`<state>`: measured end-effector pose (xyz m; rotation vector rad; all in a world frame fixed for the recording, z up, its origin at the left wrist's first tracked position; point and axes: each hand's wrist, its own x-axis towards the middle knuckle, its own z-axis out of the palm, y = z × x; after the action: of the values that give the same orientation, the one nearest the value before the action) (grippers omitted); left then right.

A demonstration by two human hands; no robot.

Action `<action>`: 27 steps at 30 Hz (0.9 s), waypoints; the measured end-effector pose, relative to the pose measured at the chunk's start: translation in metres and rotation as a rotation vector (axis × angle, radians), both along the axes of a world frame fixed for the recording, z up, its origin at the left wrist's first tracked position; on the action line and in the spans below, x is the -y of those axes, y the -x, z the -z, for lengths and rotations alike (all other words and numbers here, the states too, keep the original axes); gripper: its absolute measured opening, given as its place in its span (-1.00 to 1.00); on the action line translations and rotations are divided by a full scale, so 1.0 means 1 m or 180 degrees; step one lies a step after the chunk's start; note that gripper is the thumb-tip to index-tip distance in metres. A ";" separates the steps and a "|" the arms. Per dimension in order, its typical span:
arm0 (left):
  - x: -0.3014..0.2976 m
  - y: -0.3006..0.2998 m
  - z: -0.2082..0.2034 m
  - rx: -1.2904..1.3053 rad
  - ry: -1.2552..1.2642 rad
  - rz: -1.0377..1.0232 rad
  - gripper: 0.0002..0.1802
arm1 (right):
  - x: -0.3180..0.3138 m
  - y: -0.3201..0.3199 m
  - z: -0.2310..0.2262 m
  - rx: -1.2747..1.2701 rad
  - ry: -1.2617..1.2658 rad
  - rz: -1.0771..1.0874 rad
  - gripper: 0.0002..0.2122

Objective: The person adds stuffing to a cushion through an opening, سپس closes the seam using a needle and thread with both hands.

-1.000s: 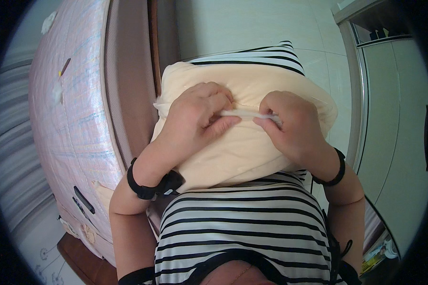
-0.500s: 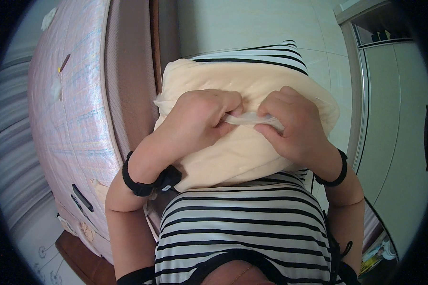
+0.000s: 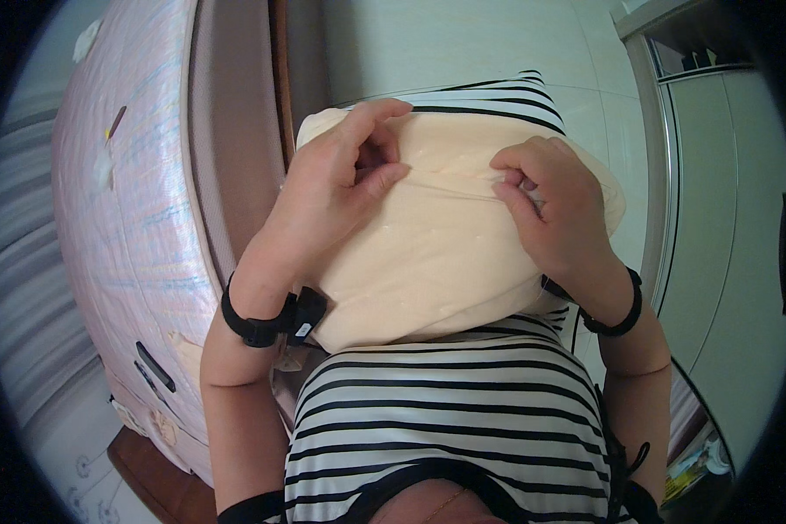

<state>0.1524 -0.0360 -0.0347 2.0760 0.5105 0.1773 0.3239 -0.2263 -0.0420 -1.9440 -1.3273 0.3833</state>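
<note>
Across my lap lies a soft cream padded cloth piece (image 3: 437,253), pillow-like, with a shallow crease running over its upper part. My right hand (image 3: 557,205) pinches a bit of its fabric between thumb and fingers, right of the middle, and tugs up a small fold. Above the upper left part hovers my left hand (image 3: 341,170), its thumb and forefinger apart and nothing between them. Whether its other, curled fingers touch the cloth is hidden.
On my left stands a bed with a shiny pink-and-blue checked cover (image 3: 140,236); a black phone-like object (image 3: 155,367), a small dark stick (image 3: 116,122) and a white tuft (image 3: 103,170) lie on it. A pale cabinet (image 3: 716,210) rises at right. Light tiles (image 3: 463,44) cover the floor.
My left hand has let go of the fold and moved up and left. My right hand has shifted slightly, still pinching. The raised whitish fold between them has flattened into a crease.
</note>
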 end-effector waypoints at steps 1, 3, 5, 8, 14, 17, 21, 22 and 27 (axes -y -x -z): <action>-0.001 0.000 0.001 0.0046 -0.0207 -0.0041 -0.43 | 0.001 -0.003 0.000 0.0070 -0.0105 0.0051 -0.84; -0.002 0.000 0.003 0.0231 -0.0822 -0.0055 -0.49 | 0.004 -0.010 -0.002 0.0217 -0.0312 0.0153 -0.84; -0.002 0.000 0.003 0.0512 -0.1636 -0.0006 -0.56 | 0.012 -0.019 -0.010 0.0446 -0.0342 0.0128 -0.83; 0.018 0.003 -0.011 0.0742 -0.1892 0.0455 -0.62 | 0.023 -0.020 -0.021 0.0543 -0.0506 0.0155 -0.87; 0.040 -0.009 0.001 0.0809 -0.1902 0.0641 -0.69 | 0.029 -0.006 -0.011 0.0645 -0.0485 -0.0245 -0.88; 0.039 -0.009 0.003 0.0637 -0.1790 0.0582 -0.69 | 0.024 0.000 -0.005 0.0739 -0.0281 -0.0317 -0.87; 0.036 -0.008 0.007 0.0840 -0.1975 0.0679 -0.71 | 0.021 0.003 -0.006 0.0829 -0.0038 -0.0359 -0.90; 0.035 -0.007 0.009 0.0899 -0.2061 0.0742 -0.72 | 0.021 0.004 -0.007 0.0870 -0.0008 -0.0370 -0.91; 0.037 -0.006 0.011 0.1039 -0.2224 0.0781 -0.73 | 0.022 0.001 -0.001 0.0893 -0.0348 -0.0581 -0.91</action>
<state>0.1583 -0.0730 -0.0462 2.6874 -0.0277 0.6056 0.3231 -0.2485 -0.0409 -1.8397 -1.6765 0.1230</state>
